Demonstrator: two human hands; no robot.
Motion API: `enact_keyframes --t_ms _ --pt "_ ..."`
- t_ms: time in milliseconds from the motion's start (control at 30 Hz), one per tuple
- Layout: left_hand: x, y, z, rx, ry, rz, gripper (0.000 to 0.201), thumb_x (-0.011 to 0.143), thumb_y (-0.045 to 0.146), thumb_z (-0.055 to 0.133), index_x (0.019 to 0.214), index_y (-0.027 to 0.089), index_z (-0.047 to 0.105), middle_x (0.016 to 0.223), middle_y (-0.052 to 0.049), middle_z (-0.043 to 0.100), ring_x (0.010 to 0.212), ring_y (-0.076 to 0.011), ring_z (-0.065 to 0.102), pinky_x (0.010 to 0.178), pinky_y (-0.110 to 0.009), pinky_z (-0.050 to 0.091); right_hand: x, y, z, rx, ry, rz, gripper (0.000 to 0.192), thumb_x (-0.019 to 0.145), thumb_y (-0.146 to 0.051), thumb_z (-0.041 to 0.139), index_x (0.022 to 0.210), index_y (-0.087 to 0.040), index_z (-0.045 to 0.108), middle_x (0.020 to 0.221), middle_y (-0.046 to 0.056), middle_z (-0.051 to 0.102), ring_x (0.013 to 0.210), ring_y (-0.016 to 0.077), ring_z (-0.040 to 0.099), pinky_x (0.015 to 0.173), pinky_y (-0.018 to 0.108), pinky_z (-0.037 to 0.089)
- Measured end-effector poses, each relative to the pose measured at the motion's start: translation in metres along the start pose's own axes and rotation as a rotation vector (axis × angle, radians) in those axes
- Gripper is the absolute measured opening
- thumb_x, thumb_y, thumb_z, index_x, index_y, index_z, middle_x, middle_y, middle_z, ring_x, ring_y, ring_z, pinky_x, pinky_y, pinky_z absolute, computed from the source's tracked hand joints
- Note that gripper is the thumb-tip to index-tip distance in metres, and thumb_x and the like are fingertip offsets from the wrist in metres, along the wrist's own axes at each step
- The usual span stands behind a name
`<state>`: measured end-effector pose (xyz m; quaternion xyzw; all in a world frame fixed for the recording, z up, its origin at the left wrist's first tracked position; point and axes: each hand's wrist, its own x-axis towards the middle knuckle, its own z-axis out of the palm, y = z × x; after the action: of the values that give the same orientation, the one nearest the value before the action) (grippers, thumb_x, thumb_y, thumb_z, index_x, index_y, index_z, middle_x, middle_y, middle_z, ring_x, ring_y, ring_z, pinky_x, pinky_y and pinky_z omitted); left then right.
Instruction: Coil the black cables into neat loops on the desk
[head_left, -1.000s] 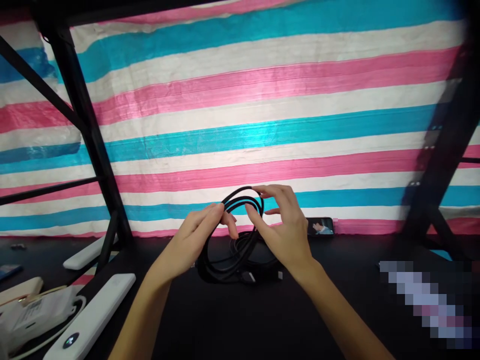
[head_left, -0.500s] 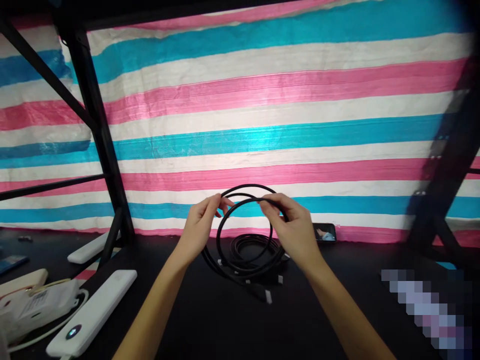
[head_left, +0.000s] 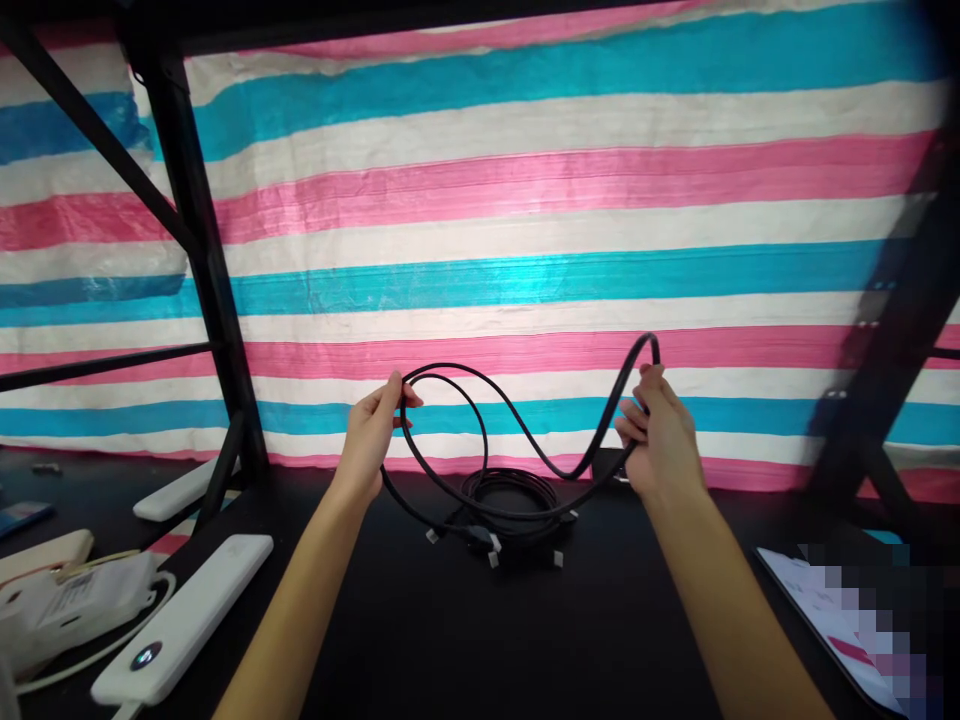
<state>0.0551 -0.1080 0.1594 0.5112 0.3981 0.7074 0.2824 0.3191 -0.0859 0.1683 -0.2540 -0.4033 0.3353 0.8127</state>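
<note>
A black cable [head_left: 517,425] hangs in the air between my two hands, above the black table [head_left: 480,640]. My left hand [head_left: 371,440] pinches a small coil of it at the left. My right hand [head_left: 660,440] grips the cable further along, where it arches up and over my fingers. From both hands the cable sags in loops down to a pile of more coiled black cable [head_left: 510,505] with pale connector ends, lying on the table between my forearms.
Two white power banks [head_left: 184,625] [head_left: 176,492] and a white charger with a cord [head_left: 67,605] lie at the left by a black rack post [head_left: 206,270]. A striped tarp [head_left: 525,200] hangs behind. Papers [head_left: 825,610] lie at the right.
My right hand has slid to the right and up along the cable, away from my left hand, and one round loop has opened into a long sagging curve. The pile stays on the table.
</note>
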Motion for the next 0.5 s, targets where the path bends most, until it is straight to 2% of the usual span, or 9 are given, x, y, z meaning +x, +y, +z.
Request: enact_keyframes --t_ms 67,133,233,333,433,500 --pt "0.001 -0.001 -0.001 0.02 0.021 0.011 0.048 0.073 0.063 0.06 0.073 0.015 0.063 0.088 -0.009 0.063 0.092 -0.0225 0.058 0.064 -0.027 0.046 -0.001 -0.001 0.001 -0.006 0.014 -0.015 0.041 0.061 -0.053 0.078 0.074 -0.02 0.056 0.057 -0.01 0.023 0.044 0.0049 0.014 0.035 0.022 0.009" --pt "0.002 0.0 -0.004 0.013 0.082 0.06 0.047 0.074 0.061 0.059 0.076 0.015 0.063 0.092 -0.009 0.062 0.096 -0.0239 0.059 0.065 -0.028 0.048 -0.003 -0.004 0.001 -0.038 0.022 -0.063 0.04 0.061 -0.053 0.077 0.078 -0.02 0.061 0.056 -0.009 0.025 0.044 0.0049 0.016 0.036 0.022 0.01" --pt "0.004 0.01 -0.013 -0.052 0.316 0.188 0.038 0.079 0.053 0.058 0.074 0.016 0.058 0.087 -0.005 0.059 0.086 -0.0185 0.059 0.061 -0.024 0.046 -0.002 -0.01 -0.001 -0.114 -0.002 -0.143 0.036 0.064 -0.05 0.076 0.078 -0.02 0.064 0.054 -0.008 0.032 0.043 0.0047 0.021 0.036 0.022 0.014" --pt "0.004 0.026 -0.024 -0.084 0.565 0.313 0.03 0.086 0.043 0.053 0.071 0.017 0.052 0.084 -0.001 0.052 0.073 -0.0108 0.054 0.056 -0.02 0.041 0.0 -0.015 -0.003 -0.168 -0.062 -0.136 0.033 0.063 -0.047 0.077 0.076 -0.019 0.065 0.054 -0.007 0.039 0.042 0.0042 0.025 0.036 0.021 0.017" --pt "0.005 0.042 -0.035 -0.088 0.745 0.344 0.03 0.092 0.039 0.044 0.073 0.016 0.047 0.078 0.0 0.048 0.064 -0.0072 0.047 0.052 -0.018 0.037 -0.007 -0.023 0.001 -0.181 -0.144 -0.119 0.029 0.063 -0.043 0.077 0.072 -0.019 0.065 0.054 -0.005 0.045 0.044 0.0049 0.033 0.037 0.019 0.023" --pt "0.002 0.053 -0.043 -0.077 0.842 0.325 0.029 0.094 0.037 0.037 0.074 0.016 0.042 0.072 0.002 0.042 0.057 -0.0063 0.042 0.048 -0.017 0.034 -0.022 -0.032 0.01 -0.206 -0.24 -0.174 0.021 0.064 -0.036 0.077 0.069 -0.019 0.066 0.057 -0.004 0.051 0.049 0.0067 0.042 0.042 0.019 0.033"
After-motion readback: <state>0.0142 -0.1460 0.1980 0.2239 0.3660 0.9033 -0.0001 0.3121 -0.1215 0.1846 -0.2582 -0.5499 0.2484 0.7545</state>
